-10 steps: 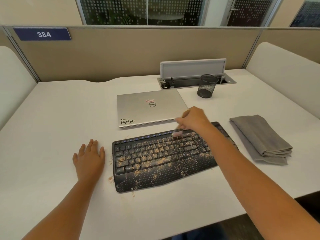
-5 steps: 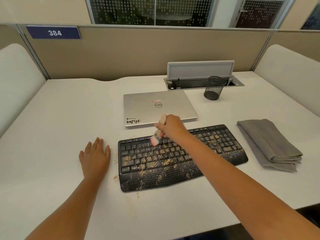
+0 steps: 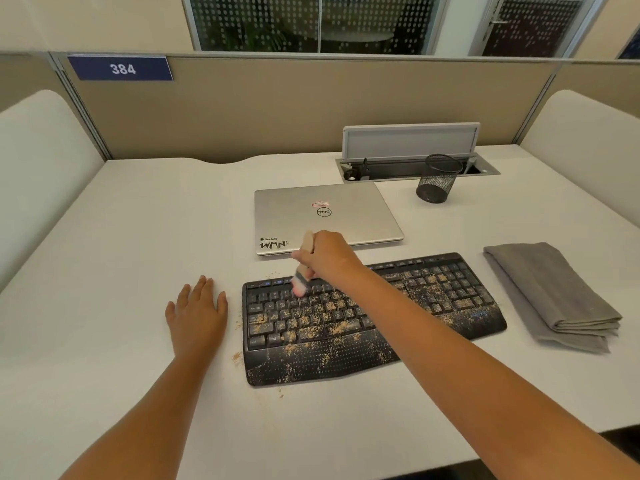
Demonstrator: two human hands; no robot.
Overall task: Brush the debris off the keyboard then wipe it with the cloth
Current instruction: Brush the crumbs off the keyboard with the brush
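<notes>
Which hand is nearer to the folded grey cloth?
The right hand. It holds the brush over the keyboard's upper left keys; the cloth lies beyond the keyboard's right end. The left hand rests flat left of the keyboard.

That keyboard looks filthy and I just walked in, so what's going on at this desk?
A person is brushing crumbs off the black keyboard. The right hand holds a small brush with its bristles on the upper-left keys, while the left hand lies flat and open on the desk beside the keyboard. Tan debris covers most of the keys and palm rest, and a little lies on the desk. The folded grey cloth lies untouched to the right.
</notes>
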